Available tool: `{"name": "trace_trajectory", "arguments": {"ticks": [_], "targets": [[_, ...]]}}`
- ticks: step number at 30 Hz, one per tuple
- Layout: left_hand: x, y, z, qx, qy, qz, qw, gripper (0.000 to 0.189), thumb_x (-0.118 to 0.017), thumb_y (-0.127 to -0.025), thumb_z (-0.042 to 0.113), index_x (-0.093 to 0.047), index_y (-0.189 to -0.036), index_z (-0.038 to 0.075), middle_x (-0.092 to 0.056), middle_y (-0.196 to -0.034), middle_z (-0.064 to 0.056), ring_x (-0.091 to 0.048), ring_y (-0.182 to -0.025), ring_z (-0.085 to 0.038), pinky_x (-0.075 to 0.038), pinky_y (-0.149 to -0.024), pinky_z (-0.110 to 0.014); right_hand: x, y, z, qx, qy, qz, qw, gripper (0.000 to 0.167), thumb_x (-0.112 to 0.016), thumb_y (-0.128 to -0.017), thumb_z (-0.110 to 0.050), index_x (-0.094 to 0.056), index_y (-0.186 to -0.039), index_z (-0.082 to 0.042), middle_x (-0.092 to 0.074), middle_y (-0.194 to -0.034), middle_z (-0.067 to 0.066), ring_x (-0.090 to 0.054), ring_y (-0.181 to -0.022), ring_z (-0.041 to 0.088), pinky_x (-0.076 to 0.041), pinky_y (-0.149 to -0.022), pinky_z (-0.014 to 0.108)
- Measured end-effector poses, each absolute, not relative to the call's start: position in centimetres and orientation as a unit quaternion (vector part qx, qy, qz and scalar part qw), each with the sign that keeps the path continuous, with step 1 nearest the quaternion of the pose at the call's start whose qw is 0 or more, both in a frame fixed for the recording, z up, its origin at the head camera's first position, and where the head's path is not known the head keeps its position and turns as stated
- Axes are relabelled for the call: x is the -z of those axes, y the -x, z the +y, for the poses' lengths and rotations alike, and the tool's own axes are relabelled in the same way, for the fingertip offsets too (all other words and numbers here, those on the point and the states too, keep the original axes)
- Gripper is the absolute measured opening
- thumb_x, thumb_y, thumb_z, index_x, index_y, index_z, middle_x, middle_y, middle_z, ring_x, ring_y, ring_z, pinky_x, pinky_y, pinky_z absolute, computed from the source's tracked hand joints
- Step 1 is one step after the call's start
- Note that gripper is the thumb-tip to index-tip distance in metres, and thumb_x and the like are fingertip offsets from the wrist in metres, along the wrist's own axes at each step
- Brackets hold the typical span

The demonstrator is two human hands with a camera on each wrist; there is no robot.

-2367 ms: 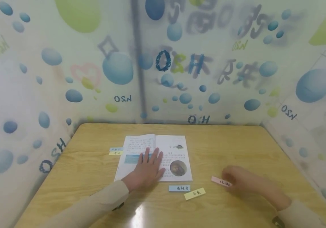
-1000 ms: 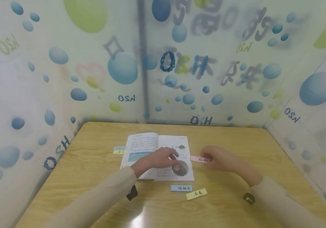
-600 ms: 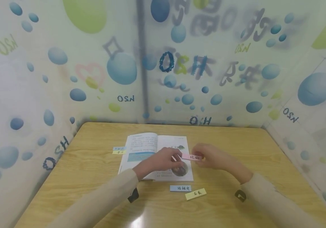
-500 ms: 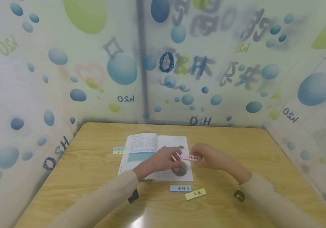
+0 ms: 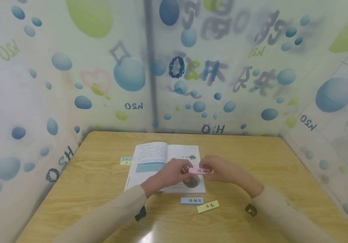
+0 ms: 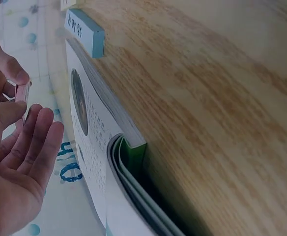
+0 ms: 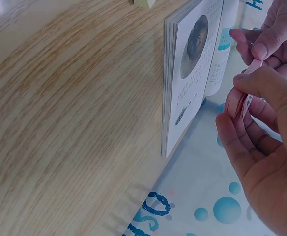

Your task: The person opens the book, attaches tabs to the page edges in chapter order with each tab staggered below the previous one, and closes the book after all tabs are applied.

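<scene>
A pink pad of sticky notes with handwriting on it is held above the right page of an open book. My left hand pinches the pad's left end between thumb and fingers. The other end is gripped by my right hand. In the right wrist view a pink strip looks bent near the right thumb; whether a sheet has come loose I cannot tell. The left wrist view shows the pad's edge between both hands, with several left fingers extended.
Nearer me on the wooden table lie a blue sticky-note pad and a tilted yellow one. A blue tab and a yellow tab stick out at the book's left edge. Patterned walls surround the table.
My left hand has risen from flat on the book and now pinches the pink pad. My right hand has carried that pad left from the table's right side to over the book.
</scene>
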State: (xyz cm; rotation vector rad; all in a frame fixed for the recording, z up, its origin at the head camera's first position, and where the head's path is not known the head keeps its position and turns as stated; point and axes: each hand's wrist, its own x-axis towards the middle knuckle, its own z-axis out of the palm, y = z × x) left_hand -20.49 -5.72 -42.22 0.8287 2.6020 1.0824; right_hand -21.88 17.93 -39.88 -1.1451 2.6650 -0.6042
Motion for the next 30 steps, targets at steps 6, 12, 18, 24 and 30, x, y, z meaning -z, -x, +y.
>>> {"name": "trace_trajectory", "arguments": {"ticks": [6, 12, 18, 24, 30], "targets": [[42.54, 20.3, -5.81, -0.372, -0.276, 0.881, 0.098, 0.018, -0.073, -0.096, 0.014, -0.071, -0.114, 0.013, -0.064, -0.082, 0.011, -0.062, -0.072, -0.007, -0.052, -0.065, -0.024, 40.01, 21.76, 17.85, 0.208, 0.396, 0.891, 0.081, 0.019, -0.077, -0.088, -0.006, -0.069, -0.101, -0.017, -0.059, -0.09, -0.013, -0.058, -0.083, 0.006, -0.054, -0.075, 0.029], [42.68, 20.25, -5.97, -0.386, -0.281, 0.873, 0.101, 0.016, -0.072, -0.096, 0.013, -0.072, -0.112, 0.012, -0.065, -0.082, 0.011, -0.062, -0.07, -0.007, -0.051, -0.062, -0.024, 40.05, 21.7, 17.77, 0.212, 0.399, 0.889, 0.075, 0.019, -0.078, -0.089, -0.006, -0.07, -0.102, -0.017, -0.059, -0.091, -0.013, -0.058, -0.084, 0.006, -0.054, -0.076, 0.028], [42.64, 20.14, -6.33, -0.402, -0.276, 0.866, 0.108, 0.013, -0.072, -0.096, 0.014, -0.072, -0.109, 0.013, -0.067, -0.082, 0.009, -0.064, -0.072, -0.009, -0.051, -0.062, -0.025, 40.36, 21.75, 17.91, 0.224, 0.396, 0.887, 0.072, 0.017, -0.078, -0.091, -0.01, -0.072, -0.105, -0.017, -0.062, -0.096, -0.013, -0.06, -0.089, 0.006, -0.056, -0.08, 0.033], [42.8, 20.15, -6.6, -0.405, -0.269, 0.867, 0.109, 0.014, -0.073, -0.096, 0.016, -0.072, -0.11, 0.012, -0.067, -0.082, 0.01, -0.063, -0.072, -0.009, -0.051, -0.062, -0.026, 40.45, 21.87, 18.11, 0.238, 0.407, 0.88, 0.064, 0.016, -0.078, -0.092, -0.012, -0.074, -0.107, -0.018, -0.063, -0.097, -0.012, -0.061, -0.089, 0.007, -0.057, -0.081, 0.036], [42.85, 20.11, -6.69, -0.403, -0.273, 0.867, 0.103, 0.015, -0.073, -0.095, 0.016, -0.072, -0.11, 0.012, -0.066, -0.083, 0.011, -0.062, -0.072, -0.008, -0.051, -0.062, -0.026, 40.42, 21.9, 18.07, 0.239, 0.413, 0.877, 0.06, 0.015, -0.077, -0.093, -0.012, -0.076, -0.107, -0.017, -0.064, -0.097, -0.01, -0.06, -0.089, 0.007, -0.056, -0.081, 0.036]]}}
